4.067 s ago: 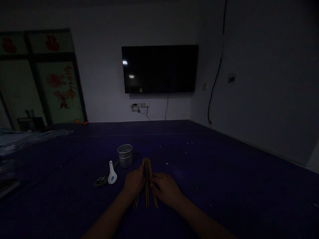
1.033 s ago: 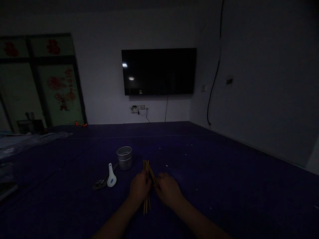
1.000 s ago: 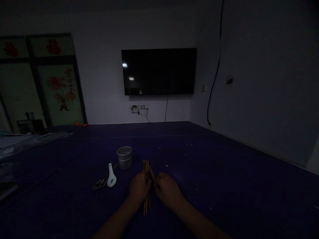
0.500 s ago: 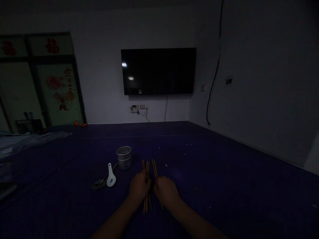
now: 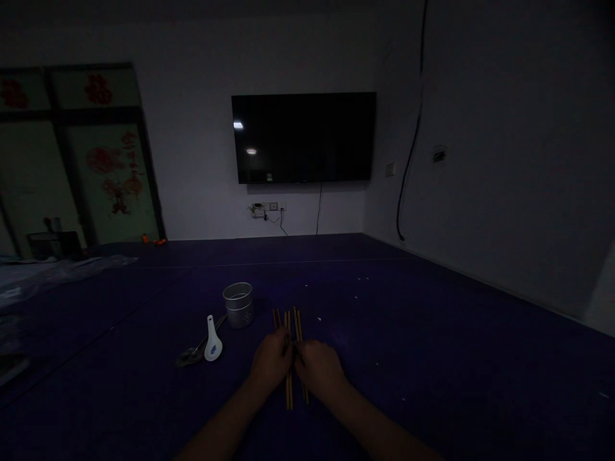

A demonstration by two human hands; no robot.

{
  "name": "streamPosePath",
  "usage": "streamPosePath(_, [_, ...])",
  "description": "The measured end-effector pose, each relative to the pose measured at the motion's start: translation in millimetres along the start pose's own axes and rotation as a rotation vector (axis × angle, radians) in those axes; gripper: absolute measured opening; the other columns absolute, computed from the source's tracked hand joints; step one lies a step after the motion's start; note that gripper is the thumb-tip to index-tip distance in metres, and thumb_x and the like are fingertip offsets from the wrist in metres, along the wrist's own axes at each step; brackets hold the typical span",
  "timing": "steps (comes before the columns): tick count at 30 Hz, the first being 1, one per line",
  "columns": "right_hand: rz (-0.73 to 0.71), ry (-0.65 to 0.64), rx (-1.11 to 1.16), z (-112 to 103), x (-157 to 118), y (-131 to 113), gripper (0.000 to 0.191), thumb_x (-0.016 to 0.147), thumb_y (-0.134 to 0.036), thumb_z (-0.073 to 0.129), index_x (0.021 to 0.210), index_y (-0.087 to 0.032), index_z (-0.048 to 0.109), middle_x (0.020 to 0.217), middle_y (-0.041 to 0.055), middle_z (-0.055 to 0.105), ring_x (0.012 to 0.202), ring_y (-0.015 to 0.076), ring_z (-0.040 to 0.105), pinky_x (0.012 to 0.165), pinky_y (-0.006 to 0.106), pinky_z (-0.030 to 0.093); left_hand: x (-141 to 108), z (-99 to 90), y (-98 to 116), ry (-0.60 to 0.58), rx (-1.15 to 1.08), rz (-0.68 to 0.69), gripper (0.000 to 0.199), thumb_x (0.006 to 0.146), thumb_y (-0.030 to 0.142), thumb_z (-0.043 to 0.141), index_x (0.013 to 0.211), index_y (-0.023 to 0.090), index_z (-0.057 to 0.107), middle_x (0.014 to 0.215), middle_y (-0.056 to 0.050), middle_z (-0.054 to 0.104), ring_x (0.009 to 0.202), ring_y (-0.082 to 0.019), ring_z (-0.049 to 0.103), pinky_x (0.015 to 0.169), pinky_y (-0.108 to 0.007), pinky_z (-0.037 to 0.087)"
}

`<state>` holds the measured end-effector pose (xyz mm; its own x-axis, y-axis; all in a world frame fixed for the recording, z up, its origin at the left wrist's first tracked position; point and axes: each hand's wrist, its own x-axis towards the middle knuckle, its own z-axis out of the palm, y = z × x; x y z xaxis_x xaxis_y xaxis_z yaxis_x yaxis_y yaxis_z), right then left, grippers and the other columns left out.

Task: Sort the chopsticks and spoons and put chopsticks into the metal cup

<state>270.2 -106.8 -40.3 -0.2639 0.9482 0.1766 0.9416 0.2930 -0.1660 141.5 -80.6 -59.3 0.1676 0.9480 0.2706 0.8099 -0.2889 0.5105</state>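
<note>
Under two hands lie perhaps six chopsticks.

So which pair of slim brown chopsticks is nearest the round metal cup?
The leftmost pair, showing past the left hand; the other two pairs lie farther right.

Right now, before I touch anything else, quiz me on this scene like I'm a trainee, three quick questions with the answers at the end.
1. True or false: the metal cup stands upright.
2. What are the left hand and right hand both touching?
3. Where is the white spoon, as the camera sees it? A) inside the cup B) to the right of the cup C) to the left of the cup

Key: 1. True. 2. Wooden sticks. 3. C.
</note>
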Motion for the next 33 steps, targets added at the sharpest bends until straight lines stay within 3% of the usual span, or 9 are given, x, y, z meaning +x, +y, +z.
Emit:
streamPosePath(10, [-0.009, 0.02, -0.003, -3, -2, 1, 0.031, 0.09, -0.02, 0.039, 0.1, -0.02, 0.069, 0.095, 0.0113, 0.072, 0.087, 0.0212, 0.068, 0.069, 0.026, 0.045, -3, 0.2, -3, 0.047, -0.098, 0.103, 0.024, 0.081, 0.009, 0.043, 0.094, 0.019, 0.06, 0.085, -0.003, 0.067, 0.083, -0.015, 0.062, 0.07, -0.022, 0.041])
streamPosePath(17, [0.003, 0.035, -0.007, -3, -4, 1, 0.03, 0.091, -0.021, 0.039, 0.095, -0.019, 0.069, 0.095, 0.011, 0.072, 0.087, 0.0214, 0.068, 0.069, 0.026, 0.045, -3, -2.7, -4, 0.079, -0.019, 0.052, 0.018, 0.082, 0.013, 0.046, 0.091, 0.018, 0.061, 0.081, -0.003, 0.065, 0.077, -0.015, 0.061, 0.066, -0.022, 0.039])
streamPosePath(33, [0.039, 0.042, 0.001, -3, -5, 2, 0.029, 0.091, -0.021, 0.04, 0.094, -0.017, 0.069, 0.095, 0.0117, 0.071, 0.086, 0.0218, 0.068, 0.07, 0.027, 0.046, -5, -12.1, -1, 0.039, 0.076, -0.063, 0.026, 0.083, 0.016, 0.049, 0.106, 0.02, 0.06, 0.104, -0.005, 0.068, 0.1, -0.017, 0.061, 0.084, -0.025, 0.041])
